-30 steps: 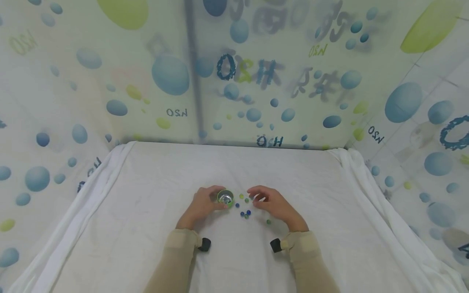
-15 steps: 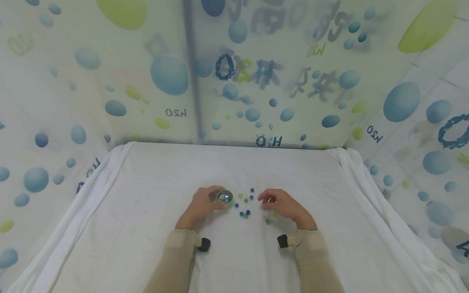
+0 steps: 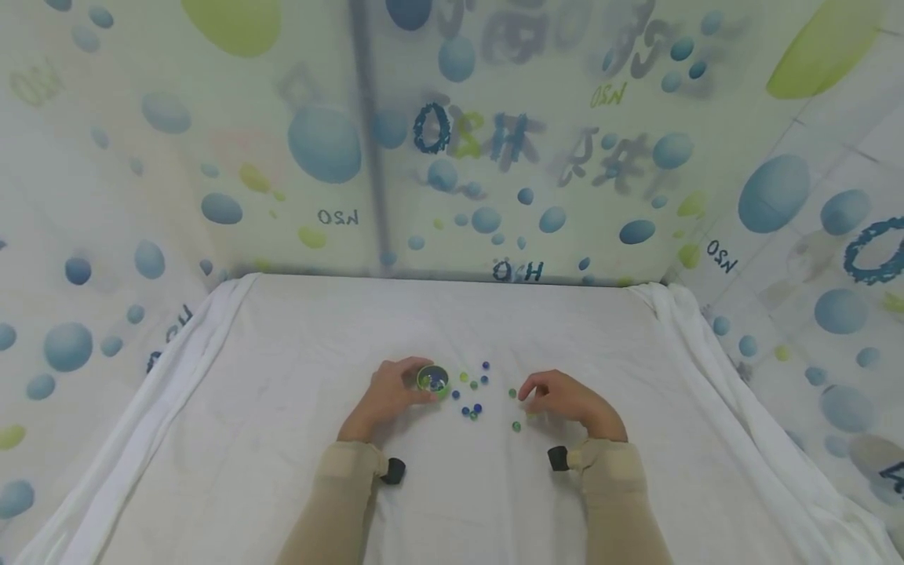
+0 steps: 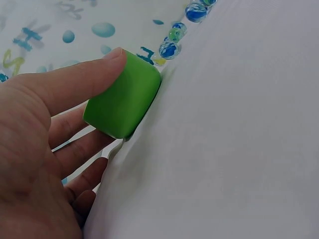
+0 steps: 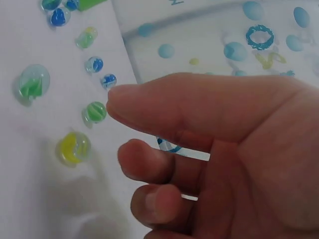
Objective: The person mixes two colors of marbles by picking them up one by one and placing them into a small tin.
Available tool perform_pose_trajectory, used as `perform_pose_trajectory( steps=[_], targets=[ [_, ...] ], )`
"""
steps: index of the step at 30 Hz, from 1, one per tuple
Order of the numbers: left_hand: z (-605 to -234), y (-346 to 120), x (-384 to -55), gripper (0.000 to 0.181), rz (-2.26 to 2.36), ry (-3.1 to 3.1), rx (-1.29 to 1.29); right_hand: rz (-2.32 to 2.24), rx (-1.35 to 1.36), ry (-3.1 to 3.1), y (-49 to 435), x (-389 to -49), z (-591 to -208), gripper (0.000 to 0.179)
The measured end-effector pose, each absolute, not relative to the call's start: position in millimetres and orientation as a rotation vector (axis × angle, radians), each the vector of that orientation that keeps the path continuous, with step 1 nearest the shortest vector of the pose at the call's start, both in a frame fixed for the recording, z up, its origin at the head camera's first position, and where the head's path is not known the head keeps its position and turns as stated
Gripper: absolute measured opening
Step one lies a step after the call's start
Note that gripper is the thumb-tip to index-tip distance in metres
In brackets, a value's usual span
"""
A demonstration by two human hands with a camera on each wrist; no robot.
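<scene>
My left hand (image 3: 384, 396) holds a small green cup (image 4: 124, 97) by its sides, thumb on the near wall and fingers round the far one. The cup stands upright on the white cloth, with a shiny inside and some marbles in it. To the right, my right hand (image 3: 574, 402) hovers low over the cloth with loosely bent fingers, a gap between thumb and fingertips and nothing in it. Closest to its fingertips in the right wrist view are a green marble (image 5: 96, 112) and a yellow marble (image 5: 75, 148). Another green marble (image 5: 34, 82) lies farther left.
Several blue, green and yellow glass marbles lie loose between the hands, among them a blue marble (image 3: 478, 408) and a yellow-green marble (image 3: 463, 377). White cloth (image 3: 339, 314) covers the table. A patterned curtain (image 3: 452, 212) rises behind and along both sides.
My right hand has drawn away from the cup, rightward and slightly nearer to me, uncovering blue marbles at the back and a green one. My left hand keeps hold of the cup in place.
</scene>
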State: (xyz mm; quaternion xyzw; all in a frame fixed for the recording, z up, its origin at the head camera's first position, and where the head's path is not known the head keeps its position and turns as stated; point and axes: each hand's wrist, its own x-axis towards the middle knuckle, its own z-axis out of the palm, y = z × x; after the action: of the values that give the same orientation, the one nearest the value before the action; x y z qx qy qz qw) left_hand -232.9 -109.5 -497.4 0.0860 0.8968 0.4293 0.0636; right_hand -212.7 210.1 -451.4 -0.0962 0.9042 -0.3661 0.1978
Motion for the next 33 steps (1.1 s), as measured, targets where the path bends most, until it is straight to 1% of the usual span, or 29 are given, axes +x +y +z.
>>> perform_pose_trajectory(
  steps=[10,23,33],
  targets=[
    [-499,-110,-232,0.057,1.297,2.715,0.277,-1.024,-0.282,2.479,217,-211,-454,0.017],
    [-499,-111,-232,0.056,1.295,2.711,0.28,-1.059,-0.395,2.435,218,-213,-464,0.017],
    [-500,-111,-233,0.057,1.285,2.712,0.279,-0.995,-0.319,2.508,213,-213,-468,0.018]
  ],
)
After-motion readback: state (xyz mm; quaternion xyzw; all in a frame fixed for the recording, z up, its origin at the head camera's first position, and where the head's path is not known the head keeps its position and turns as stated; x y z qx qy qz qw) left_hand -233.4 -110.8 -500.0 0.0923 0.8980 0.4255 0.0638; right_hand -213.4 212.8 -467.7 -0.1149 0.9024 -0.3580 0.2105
